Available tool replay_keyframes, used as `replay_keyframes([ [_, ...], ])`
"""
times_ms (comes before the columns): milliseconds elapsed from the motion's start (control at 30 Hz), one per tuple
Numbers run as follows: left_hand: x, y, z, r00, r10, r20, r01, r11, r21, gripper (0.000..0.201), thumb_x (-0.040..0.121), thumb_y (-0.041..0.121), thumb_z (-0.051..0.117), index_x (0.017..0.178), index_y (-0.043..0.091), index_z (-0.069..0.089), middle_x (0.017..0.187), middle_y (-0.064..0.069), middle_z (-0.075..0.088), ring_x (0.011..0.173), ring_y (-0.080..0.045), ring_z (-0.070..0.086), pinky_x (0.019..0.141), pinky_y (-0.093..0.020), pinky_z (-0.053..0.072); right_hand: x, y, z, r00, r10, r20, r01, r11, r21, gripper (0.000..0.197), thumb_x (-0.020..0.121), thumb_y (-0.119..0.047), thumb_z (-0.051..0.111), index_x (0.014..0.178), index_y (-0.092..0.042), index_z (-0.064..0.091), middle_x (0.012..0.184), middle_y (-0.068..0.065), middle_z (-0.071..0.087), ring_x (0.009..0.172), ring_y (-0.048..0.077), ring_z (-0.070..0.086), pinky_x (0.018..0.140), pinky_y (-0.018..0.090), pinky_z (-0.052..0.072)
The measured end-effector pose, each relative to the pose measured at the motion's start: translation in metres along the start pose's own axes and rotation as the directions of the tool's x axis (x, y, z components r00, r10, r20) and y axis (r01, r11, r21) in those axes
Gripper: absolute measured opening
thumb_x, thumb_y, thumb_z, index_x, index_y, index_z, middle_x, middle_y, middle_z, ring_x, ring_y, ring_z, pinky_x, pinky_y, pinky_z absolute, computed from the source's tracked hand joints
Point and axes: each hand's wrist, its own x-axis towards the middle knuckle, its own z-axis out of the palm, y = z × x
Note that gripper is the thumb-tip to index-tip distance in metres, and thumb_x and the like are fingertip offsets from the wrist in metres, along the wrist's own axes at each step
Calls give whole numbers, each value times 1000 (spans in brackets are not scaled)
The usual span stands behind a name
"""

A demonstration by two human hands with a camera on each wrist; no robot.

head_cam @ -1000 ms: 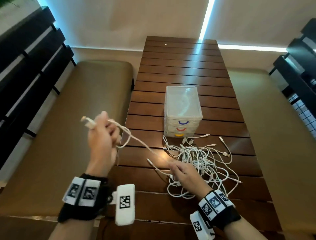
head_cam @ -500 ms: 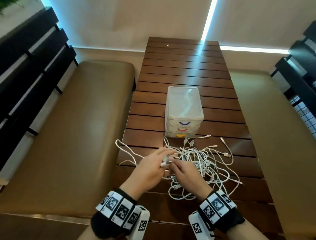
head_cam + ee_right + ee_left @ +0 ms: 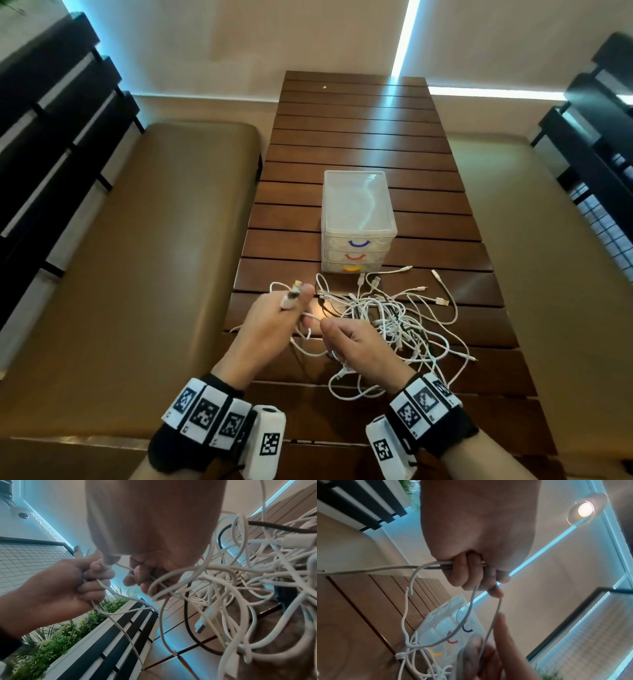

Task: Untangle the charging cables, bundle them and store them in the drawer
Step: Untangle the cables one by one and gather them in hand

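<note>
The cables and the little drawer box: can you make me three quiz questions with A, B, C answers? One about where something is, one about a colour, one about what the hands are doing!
1. Where is the tangled cable pile?
A. On the wooden table, in front of the drawer box
B. On the bench
C. Inside a drawer

2. What colour is the top drawer's handle?
A. Yellow
B. Blue
C. Green

3. What is the left hand doing?
A. Lying flat
B. Opening a drawer
C. Gripping a white cable

Answers:
1 A, the pile lies on the slats just before the box.
2 B, blue on top, red below, yellow lowest.
3 C, its fingers curl round the cable while the right hand pinches it too.
</note>
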Motion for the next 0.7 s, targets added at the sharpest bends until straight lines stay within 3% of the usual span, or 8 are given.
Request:
replay_keyframes([
  [100,-2,9,-8,996,-27,-89,-5,943,-333,57,99,46,40,64,5,59,49,6,51,46,-1,43,50,-14,34,2,3,-5,1000,6,30,-3,995,-97,60,94,-64,41,77,-9,58,67,5,57,62,19,54,62,37,45],
  [233,-3,18,-17,979,-112,-172,-31,746,-665,50,95,46,44,58,16,61,59,-10,29,45,-8,24,42,-20,14,5,11,-9,994,84,67,-71,981,-179,50,101,-51,45,80,-7,59,69,1,56,62,10,52,64,31,44],
  [367,4,18,-34,943,-240,-233,-137,357,-924,47,98,46,41,60,21,52,56,7,38,40,-1,25,38,-15,19,6,16,-10,996,81,46,-68,971,-230,54,95,-65,38,71,-21,55,67,-3,55,62,13,53,66,37,46],
  [400,6,15,-38,935,-256,-244,-156,321,-934,46,99,46,39,63,20,50,57,9,37,40,-1,24,37,-15,20,4,17,-10,996,80,41,-68,970,-232,54,95,-66,36,71,-22,55,68,-3,56,64,14,55,67,38,47],
  [467,8,4,-39,917,-300,-262,-113,436,-893,45,99,48,39,71,16,53,60,6,35,39,-2,24,35,-16,21,0,21,-10,995,92,43,-79,969,-234,55,99,-61,36,70,-18,57,65,-5,56,61,10,54,66,35,47],
  [567,3,-8,-32,905,-231,-357,70,909,-411,44,97,56,38,103,23,67,68,6,49,42,-4,36,38,-17,32,-5,25,-7,986,152,62,-134,963,-232,58,103,-53,36,64,-14,55,57,-8,51,53,3,48,63,28,42],
  [633,-2,-8,-24,916,-83,-393,1,979,-204,38,100,45,40,131,33,58,99,8,61,51,-6,50,46,-20,45,-6,26,-5,977,205,66,-178,941,-289,56,104,-52,35,60,-21,53,56,-8,52,55,4,50,65,27,44],
  [700,-6,-3,-14,949,76,-306,-121,984,-130,36,104,25,43,136,37,53,131,13,55,62,-12,61,54,-24,54,-6,24,-3,970,239,46,-212,925,-316,55,103,-53,35,61,-22,53,57,-8,53,57,7,52,66,29,45],
])
